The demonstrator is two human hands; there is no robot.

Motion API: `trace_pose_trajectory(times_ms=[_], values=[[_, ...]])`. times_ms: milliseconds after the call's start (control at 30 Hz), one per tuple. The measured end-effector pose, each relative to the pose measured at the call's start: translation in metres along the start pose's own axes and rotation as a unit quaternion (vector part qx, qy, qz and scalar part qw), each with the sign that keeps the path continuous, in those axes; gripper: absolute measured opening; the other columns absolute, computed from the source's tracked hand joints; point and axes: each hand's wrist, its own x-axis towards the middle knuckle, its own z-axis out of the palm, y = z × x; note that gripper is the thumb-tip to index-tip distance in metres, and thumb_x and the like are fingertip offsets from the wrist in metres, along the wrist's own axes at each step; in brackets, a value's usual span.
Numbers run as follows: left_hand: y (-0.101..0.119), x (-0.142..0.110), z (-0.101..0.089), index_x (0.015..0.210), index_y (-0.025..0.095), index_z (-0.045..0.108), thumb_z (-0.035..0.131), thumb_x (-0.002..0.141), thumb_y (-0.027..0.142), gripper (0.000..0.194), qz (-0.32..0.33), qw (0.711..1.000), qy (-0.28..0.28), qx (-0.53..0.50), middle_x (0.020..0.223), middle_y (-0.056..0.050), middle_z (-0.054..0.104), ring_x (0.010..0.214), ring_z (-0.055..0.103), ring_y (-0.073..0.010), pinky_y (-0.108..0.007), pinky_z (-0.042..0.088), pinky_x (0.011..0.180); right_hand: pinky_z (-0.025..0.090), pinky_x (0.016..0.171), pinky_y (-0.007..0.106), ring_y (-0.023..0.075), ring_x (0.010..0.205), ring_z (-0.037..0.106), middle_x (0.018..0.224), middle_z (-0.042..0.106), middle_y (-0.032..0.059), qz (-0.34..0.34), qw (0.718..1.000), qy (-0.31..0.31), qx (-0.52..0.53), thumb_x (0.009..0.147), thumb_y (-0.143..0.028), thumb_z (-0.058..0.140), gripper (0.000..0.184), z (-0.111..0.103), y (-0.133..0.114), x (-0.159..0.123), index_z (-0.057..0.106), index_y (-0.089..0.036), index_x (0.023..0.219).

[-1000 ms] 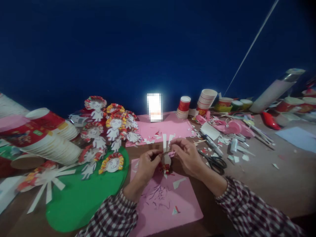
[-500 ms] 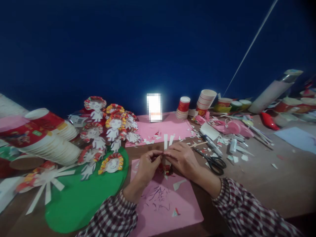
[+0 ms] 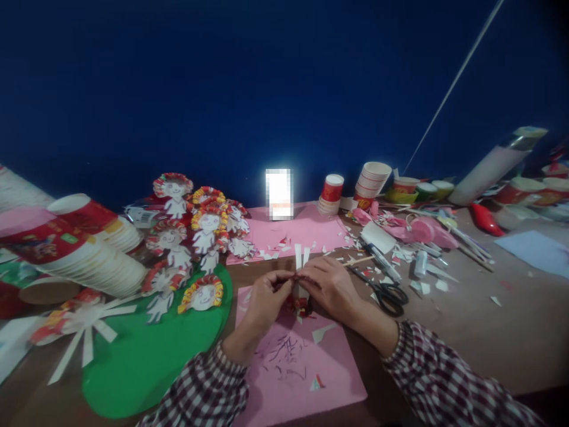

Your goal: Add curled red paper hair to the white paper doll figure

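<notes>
Over a pink sheet (image 3: pixel 329 379) marked with dark pen lines, both my hands pinch a cut paper cup (image 3: pixel 298 258) between them. White strips of the cup stick up beyond my fingers, and red, curled parts show below them. My left hand (image 3: pixel 268 299) has its thumb and forefinger closed on the cup from the left. From the right, my right hand (image 3: pixel 332 289) is closed on it, its fingertips close to those of the left. The exact spot they grip is hidden behind the fingers.
To the left, paper-cup dolls with curled hair (image 3: pixel 207 228) stand by a green sheet (image 3: pixel 146 367), near stacked paper cups (image 3: pixel 102 267) and a cup cut into strips (image 3: pixel 84 320). Scissors (image 3: pixel 386 296), a marker (image 3: pixel 383 261) and paper scraps lie right. A bright blurred rectangle (image 3: pixel 279 194) stands behind.
My hands stay almost in the same place on the cut paper cup, with at most a slight shift of the fingers. The whole view has moved very slightly.
</notes>
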Motion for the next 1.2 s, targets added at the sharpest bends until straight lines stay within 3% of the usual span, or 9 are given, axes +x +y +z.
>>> trace_pose_trajectory(times_ms=[1200], values=[[0.0069,-0.0015,0.0006,0.083,0.014,0.070,0.063,0.070,0.021,0.016,0.018,1.000,-0.008,0.018,0.080,-0.007,0.071,0.073,0.063,-0.0152,-0.023,0.048,0.067,0.037,0.077,0.031,0.0174,0.082,0.054,0.086,0.064,0.0043,0.001,1.000,0.003,-0.010,0.089,-0.028,0.051,0.013,0.0002,0.0012,-0.0006,0.060,-0.020,0.085]])
